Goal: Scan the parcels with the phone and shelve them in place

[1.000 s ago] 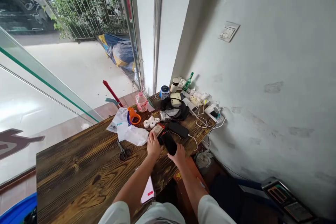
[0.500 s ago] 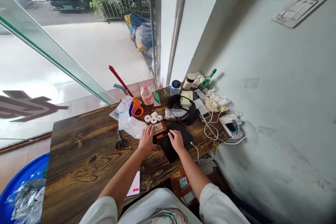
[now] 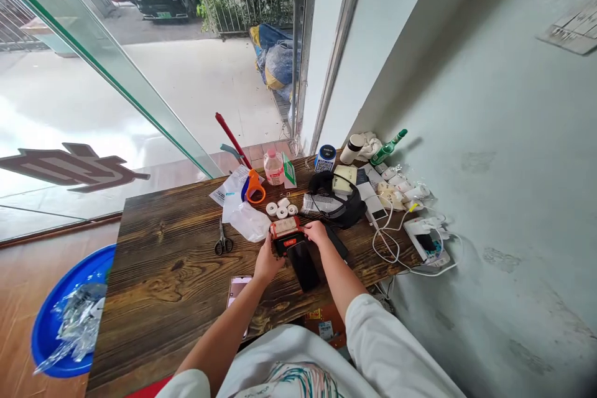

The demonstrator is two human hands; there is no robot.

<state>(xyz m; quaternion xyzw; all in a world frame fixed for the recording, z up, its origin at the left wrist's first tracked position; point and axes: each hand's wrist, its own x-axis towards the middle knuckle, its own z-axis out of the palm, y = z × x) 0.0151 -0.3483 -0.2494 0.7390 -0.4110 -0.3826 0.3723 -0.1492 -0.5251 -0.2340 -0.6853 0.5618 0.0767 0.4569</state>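
Note:
My left hand [image 3: 269, 260] and my right hand [image 3: 317, 232] are closed on opposite ends of a flat red-edged packet [image 3: 285, 226], which has a beige front and a black lower part with an orange-red label. Its exact kind is unclear. Just below it, a black smartphone [image 3: 304, 267] lies on the wooden table [image 3: 172, 280]. A flat black device [image 3: 336, 244] is partly covered by my right wrist. Several white tape rolls [image 3: 282, 211] sit behind the packet. Left of my left hand are a crumpled white bag [image 3: 252, 222] and dark scissors [image 3: 222, 244].
An orange tape dispenser [image 3: 254, 188], a pink bottle [image 3: 273, 168] and a black headset [image 3: 349, 208] stand farther back. White cables [image 3: 396, 255] run along the right side near the wall. A blue basin [image 3: 46, 329] with clear plastic stands below the table's left edge.
Both hands have taken hold of the packet and tilted it up, where before they lay over it and the phone. The view has shifted, so the scene sits farther right.

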